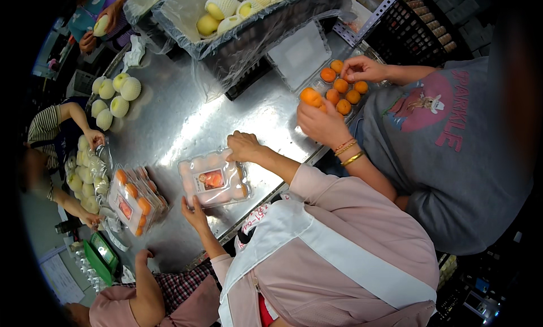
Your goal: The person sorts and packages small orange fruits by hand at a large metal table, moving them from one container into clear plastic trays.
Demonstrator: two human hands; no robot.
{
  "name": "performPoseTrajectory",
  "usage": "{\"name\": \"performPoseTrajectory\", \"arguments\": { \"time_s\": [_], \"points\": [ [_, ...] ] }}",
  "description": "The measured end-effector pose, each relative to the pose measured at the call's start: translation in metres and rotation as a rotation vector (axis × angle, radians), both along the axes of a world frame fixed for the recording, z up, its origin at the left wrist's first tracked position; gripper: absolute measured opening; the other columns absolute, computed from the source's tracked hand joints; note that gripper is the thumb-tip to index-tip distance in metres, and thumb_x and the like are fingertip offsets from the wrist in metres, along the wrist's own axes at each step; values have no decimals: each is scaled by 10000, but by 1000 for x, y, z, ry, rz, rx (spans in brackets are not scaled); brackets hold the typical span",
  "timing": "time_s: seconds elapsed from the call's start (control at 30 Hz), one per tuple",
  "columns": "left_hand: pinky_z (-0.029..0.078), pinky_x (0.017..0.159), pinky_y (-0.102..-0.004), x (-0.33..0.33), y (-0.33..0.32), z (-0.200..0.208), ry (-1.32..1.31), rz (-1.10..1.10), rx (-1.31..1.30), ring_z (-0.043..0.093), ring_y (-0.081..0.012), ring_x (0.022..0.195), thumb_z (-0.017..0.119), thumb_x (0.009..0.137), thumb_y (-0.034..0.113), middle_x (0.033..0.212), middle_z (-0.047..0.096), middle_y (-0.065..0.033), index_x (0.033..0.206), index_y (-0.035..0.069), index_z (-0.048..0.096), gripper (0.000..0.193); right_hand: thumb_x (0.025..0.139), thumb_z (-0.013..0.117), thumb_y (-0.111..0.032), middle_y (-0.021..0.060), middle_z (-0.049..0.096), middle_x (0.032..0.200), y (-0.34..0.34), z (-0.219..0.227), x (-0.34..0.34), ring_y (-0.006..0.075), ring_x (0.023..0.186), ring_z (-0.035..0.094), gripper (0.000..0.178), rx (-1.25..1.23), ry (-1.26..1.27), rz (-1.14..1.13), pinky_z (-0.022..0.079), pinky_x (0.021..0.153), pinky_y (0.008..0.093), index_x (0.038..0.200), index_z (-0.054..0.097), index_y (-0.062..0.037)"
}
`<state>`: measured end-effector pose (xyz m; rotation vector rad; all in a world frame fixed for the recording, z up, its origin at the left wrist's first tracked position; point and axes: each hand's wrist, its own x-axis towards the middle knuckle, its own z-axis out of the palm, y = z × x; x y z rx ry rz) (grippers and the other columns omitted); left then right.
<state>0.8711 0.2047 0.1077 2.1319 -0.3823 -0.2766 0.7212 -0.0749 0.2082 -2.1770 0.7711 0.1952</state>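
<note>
In front of me a clear plastic fruit box lies flat on the metal table, its lid down and a label with a red picture on top. Orange fruit shows at its right side; glare and the lid blur the rest. My left hand grips the near left edge, its thumb and fingers at the corner. At the far right corner my right hand has its bent fingers on the lid's rim. To the left stands a stack of similar fruit boxes, filled with orange fruit.
At right, a co-worker's hands handle orange fruit in an open box. Net-wrapped pale fruit sits at far left, with more in a lined crate. Other people work along the left side, near a green scale.
</note>
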Motion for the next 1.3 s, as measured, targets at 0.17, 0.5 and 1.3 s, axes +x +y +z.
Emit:
{"name": "performPoseTrajectory", "arguments": {
  "time_s": [0.17, 0.5, 1.3],
  "points": [
    [476, 652, -274, -3, -3, 4, 0, 2, 9, 509, -212, 910, 626, 775, 254, 1171, 407, -153, 1213, -39, 350, 595, 616, 697, -327, 187, 496, 1030, 0, -6, 1, 321, 987, 488, 531, -1, -6, -3, 380, 828, 412, 993, 519, 2],
    [338, 884, -333, -9, -9, 11, 15, 53, 5, 426, -275, 1046, 599, 780, 303, 1169, 411, -194, 1180, -30, 419, 551, 613, 692, -341, 179, 497, 1033, 0, -6, 3, 317, 994, 484, 542, 0, 20, -5, 378, 832, 409, 995, 517, 1],
    [431, 758, -290, -16, -14, 26, -35, 56, 82, 470, -210, 960, 628, 763, 305, 1167, 412, -159, 1191, -32, 409, 587, 612, 682, -334, 183, 496, 1012, 1, -6, 1, 316, 954, 495, 508, -4, -7, -9, 390, 799, 401, 957, 527, 5]
  ]
}}
